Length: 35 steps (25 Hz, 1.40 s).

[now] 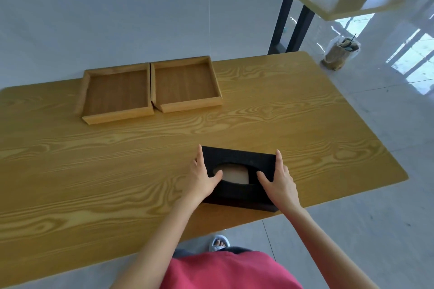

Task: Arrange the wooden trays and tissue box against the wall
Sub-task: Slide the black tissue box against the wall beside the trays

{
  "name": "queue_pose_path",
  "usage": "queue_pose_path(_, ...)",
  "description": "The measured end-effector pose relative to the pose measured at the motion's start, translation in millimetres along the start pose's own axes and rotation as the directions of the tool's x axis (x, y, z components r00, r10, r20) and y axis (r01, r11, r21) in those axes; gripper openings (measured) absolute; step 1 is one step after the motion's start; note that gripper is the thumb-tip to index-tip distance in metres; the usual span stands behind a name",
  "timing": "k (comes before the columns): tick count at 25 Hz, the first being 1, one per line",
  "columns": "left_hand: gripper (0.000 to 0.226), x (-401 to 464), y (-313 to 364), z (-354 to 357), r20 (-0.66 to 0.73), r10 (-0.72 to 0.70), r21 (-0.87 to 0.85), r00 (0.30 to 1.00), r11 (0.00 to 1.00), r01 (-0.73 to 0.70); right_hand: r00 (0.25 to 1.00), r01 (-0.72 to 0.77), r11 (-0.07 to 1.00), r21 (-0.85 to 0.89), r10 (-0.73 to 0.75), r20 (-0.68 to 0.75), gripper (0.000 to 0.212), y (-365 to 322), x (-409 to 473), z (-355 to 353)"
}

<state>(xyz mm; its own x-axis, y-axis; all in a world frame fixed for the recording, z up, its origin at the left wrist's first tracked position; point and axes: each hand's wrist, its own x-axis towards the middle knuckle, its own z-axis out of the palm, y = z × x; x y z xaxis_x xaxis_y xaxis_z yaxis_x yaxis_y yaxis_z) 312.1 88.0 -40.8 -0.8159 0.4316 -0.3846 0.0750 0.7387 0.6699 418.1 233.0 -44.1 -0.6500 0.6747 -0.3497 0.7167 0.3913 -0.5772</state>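
A black tissue box (239, 191) with an oval opening lies near the table's front right edge. My left hand (203, 177) grips its left end, thumb over the top by the opening. My right hand (280, 179) grips its right end the same way. Two shallow wooden trays stand side by side at the back of the table, touching the white wall: the left tray (116, 94) and the right tray (186, 84). Both trays hold nothing.
The wooden table (94, 171) has rounded corners; its right edge drops to a glossy tiled floor. Another table with black legs (303, 23) stands behind on the right. A small bin (340, 53) sits on the floor beyond.
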Motion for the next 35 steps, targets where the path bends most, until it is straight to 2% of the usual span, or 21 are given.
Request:
queue_pose_path(3,0.086,0.5,-3.3,1.9,-0.015,-0.084,-0.106,0.996,0.991,0.082,1.000,0.002,0.999,0.038,-0.001,-0.021,0.079,1.2,-0.1,0.7)
queue_pose_path(5,0.085,-0.8,-7.8,3.7,-0.002,-0.188,-0.212,0.982,0.960,0.183,0.999,-0.036,0.991,0.129,0.038,-0.019,0.084,3.6,0.3,0.3)
queue_pose_path(8,0.085,-4.1,-19.7,4.6,0.010,-0.241,-0.335,0.971,0.914,0.230,0.997,-0.074,0.970,0.232,0.079,-0.010,0.081,10.2,-5.9,3.3)
queue_pose_path(11,0.084,-7.0,-27.9,-1.4,0.024,-0.247,-0.344,0.969,0.908,0.240,0.996,-0.080,0.955,0.286,0.090,-0.023,0.064,9.2,-15.2,11.6)
queue_pose_path(14,0.081,-9.0,-37.0,-15.3,0.013,-0.243,-0.362,0.970,0.903,0.231,0.996,-0.078,0.947,0.313,0.089,-0.022,0.056,-7.1,-18.6,19.1)
queue_pose_path(18,0.080,-15.6,-63.4,-50.8,-0.021,-0.286,-0.434,0.958,0.866,0.249,1.000,-0.021,0.953,0.303,0.014,0.025,0.053,-44.8,-19.8,39.1)
queue_pose_path(28,0.072,-24.7,-162.7,-166.6,-0.195,-0.403,-0.449,0.894,0.847,0.284,0.970,0.082,0.957,0.279,-0.140,0.197,0.047,-168.7,-45.3,130.5)
queue_pose_path(35,0.058,-24.3,-220.1,-237.3,-0.269,-0.417,-0.448,0.868,0.852,0.270,0.950,0.074,0.966,0.247,-0.143,0.277,0.051,-241.3,-56.0,196.4)
